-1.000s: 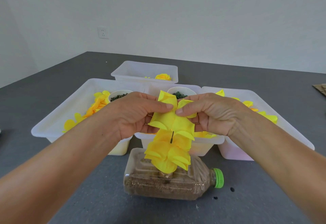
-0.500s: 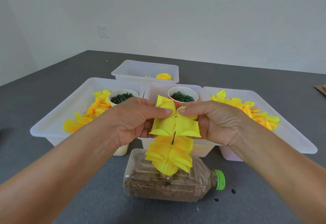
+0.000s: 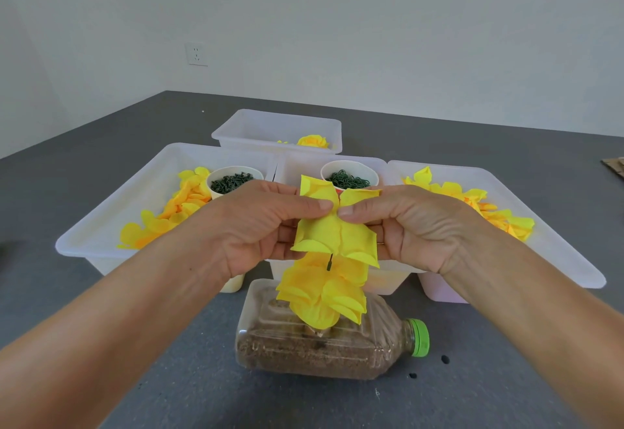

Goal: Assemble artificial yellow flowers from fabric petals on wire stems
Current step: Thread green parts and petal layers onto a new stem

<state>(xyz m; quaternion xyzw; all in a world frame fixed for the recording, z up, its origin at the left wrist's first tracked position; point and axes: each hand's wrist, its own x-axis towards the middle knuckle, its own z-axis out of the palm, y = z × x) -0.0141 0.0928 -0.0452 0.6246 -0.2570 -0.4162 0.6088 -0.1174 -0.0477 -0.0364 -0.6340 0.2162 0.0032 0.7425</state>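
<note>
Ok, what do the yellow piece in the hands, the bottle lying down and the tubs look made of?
Petal piece: likely thin matte fabric; it creases softly and its edges curl. Bottle: clear glossy plastic, brown grains visible through the wall, with a green ribbed cap. Tubs: translucent, milky plastic, probably rigid.

The bottle (image 3: 324,344) lies nearest; three bins stand behind it, left (image 3: 111,222), middle (image 3: 385,276), right (image 3: 553,260); a fourth bin (image 3: 270,128) stands farthest back.
</note>
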